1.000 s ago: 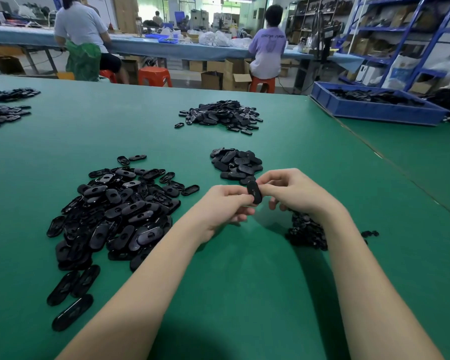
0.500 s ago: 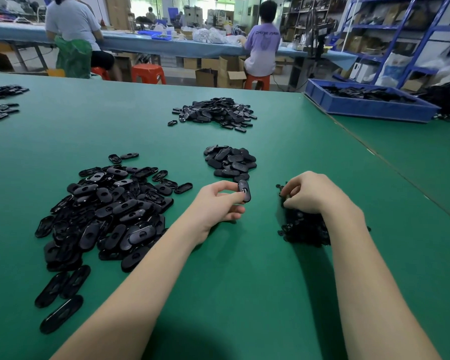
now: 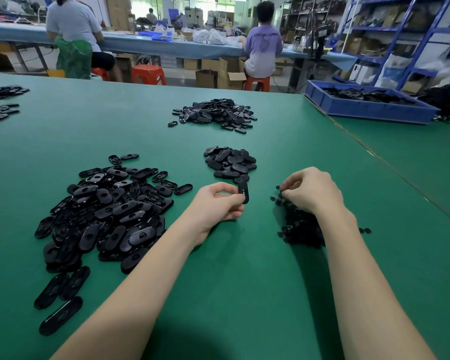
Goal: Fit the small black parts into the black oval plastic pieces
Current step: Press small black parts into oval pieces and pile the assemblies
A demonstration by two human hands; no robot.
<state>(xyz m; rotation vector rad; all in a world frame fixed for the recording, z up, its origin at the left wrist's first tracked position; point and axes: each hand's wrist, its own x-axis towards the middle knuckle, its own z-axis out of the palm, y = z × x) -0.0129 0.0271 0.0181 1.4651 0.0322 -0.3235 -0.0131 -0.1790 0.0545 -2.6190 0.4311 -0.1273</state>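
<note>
left hand point(image 3: 218, 201) pinches an oval point(image 3: 243, 192) upright, right hand point(image 3: 311, 190) curls into the small parts point(image 3: 300, 227): likely best pick one, align, press flush.

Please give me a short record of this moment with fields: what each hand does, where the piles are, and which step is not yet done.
left hand: pinches one oval piece, held upright above the table
right hand: fingers curled at the pile of small parts, picking; what it holds cannot be told
big pile: oval pieces, left of the left hand
small pile: oval pieces, beyond the hands
far pile: farther back
blue bin: far right
not yet done: a small part fitted into the held piece
</note>
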